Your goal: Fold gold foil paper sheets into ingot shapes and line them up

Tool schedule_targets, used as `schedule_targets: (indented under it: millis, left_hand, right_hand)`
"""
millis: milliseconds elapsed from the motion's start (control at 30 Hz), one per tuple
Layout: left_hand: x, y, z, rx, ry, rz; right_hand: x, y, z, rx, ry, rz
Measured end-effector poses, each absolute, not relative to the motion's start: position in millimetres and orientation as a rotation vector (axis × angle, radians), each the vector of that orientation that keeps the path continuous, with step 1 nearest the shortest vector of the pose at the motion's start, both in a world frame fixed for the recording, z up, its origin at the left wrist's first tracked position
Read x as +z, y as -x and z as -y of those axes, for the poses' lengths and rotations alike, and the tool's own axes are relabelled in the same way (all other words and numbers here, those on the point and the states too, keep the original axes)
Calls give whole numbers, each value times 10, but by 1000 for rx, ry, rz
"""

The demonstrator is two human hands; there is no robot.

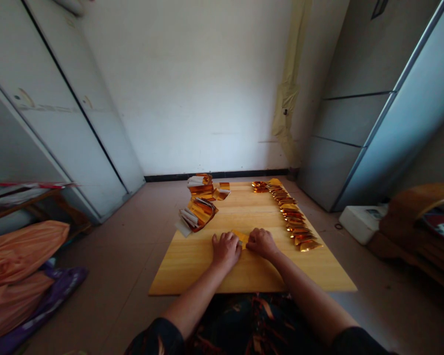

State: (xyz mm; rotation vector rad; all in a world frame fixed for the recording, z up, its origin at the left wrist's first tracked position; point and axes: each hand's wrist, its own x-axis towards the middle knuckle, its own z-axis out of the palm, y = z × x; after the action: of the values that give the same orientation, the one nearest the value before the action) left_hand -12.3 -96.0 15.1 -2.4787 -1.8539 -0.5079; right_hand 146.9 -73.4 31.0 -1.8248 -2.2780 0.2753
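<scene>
A small gold foil sheet (240,237) lies on a pale wooden board (203,271), held between my left hand (226,250) and my right hand (262,243). Both hands are curled over its edges, and they hide most of it. Left of the far end of the board, two heaps of folded gold foil packets with white paper (199,214) sit at and beyond the board's edge. A long row of overlapping folded gold foil pieces (292,217) runs along the board's right side.
Grey metal cabinets (370,113) stand at the right, with a white box (362,224) and a wooden seat (410,231) nearby. White cupboard doors (77,108) and orange cloth bundles (18,251) are at the left. A white wall (181,84) lies beyond the board.
</scene>
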Motion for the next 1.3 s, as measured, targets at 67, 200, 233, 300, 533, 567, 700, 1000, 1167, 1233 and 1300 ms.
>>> schedule_targets:
  millis: [67, 200, 233, 300, 533, 567, 700, 1000, 1167, 1233, 1300]
  left_hand:
    - [150, 118, 960, -505, 2476, 1854]
    - [125, 119, 951, -513, 2469, 1841]
    - [116, 120, 947, -517, 2466, 1840]
    - [104, 123, 941, -522, 2462, 1841]
    - [138, 116, 961, -495, 2478, 1859]
    - [139, 119, 961, -495, 2480, 1855]
    - [122, 180, 903, -543, 2517, 1781]
    - [157, 302, 655, -537, 2669, 1467]
    - [104, 265, 709, -428, 2728, 1387]
    - [111, 271, 780, -420, 2741, 1366]
    - [147, 296, 868, -412, 2750, 1359]
  right_hand:
    - [280, -1484, 728, 290, 1801, 2247]
    - [218, -1534, 680, 373, 1747, 2218]
    - [211, -1542, 668, 405, 1742, 2217]
    - [211, -1539, 657, 447, 1746, 2212]
    - [245, -1430, 709, 297, 1834, 2165]
    - [241, -1441, 708, 302, 1811, 2185]
    - [231, -1571, 709, 367, 1588, 2354]
    - [324, -1514, 885, 242, 1403, 2599]
    - [293, -1485, 882, 247, 1401, 2570]
    - [271, -1497, 881, 238, 1386, 2542]
    - [261, -1508, 888, 244, 1360, 2529]
